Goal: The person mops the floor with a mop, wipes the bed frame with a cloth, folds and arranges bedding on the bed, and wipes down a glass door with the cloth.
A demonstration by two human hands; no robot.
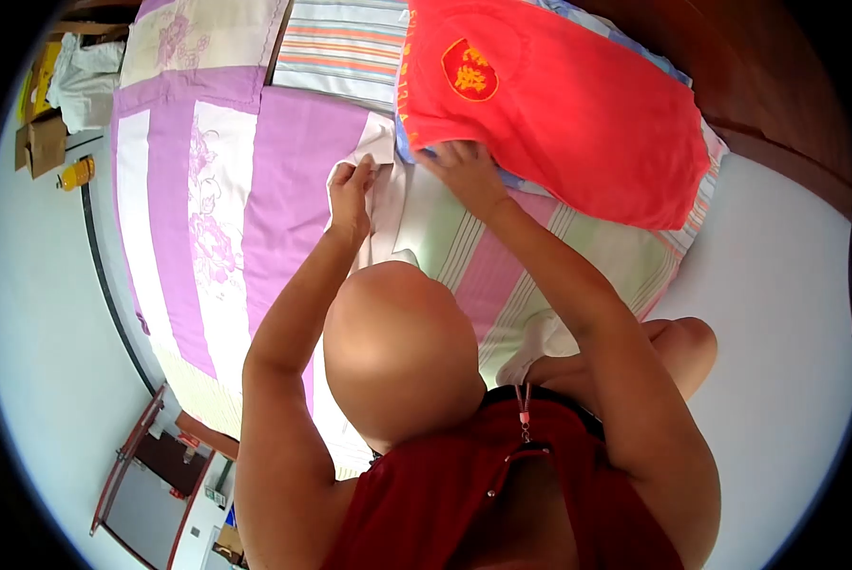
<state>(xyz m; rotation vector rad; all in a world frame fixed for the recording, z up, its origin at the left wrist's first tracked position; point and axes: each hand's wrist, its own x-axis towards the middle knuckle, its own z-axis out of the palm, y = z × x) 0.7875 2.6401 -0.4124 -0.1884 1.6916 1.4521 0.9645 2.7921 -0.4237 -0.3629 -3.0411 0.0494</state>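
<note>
My left hand point(352, 199) pinches the bent-up white edge of a purple-and-white striped bedspread point(302, 152), thumb and fingers pressed together. My right hand point(466, 177) lies at the lower left corner of a pillow with a blue and striped cover point(716, 161). Its thumb points left, apart from the fingers, which touch the edge of a red towel point(587, 104). That towel has a yellow emblem and is spread over the pillow. Between both hands shows a green, pink and white striped sheet point(488, 252).
My bent knee point(402, 351) rises just below my left hand, and a foot point(530, 351) rests on the sheet. A brown wooden headboard point(768, 85) borders the bed at upper right. An orange bottle point(76, 174) and cardboard box point(44, 144) are at far left.
</note>
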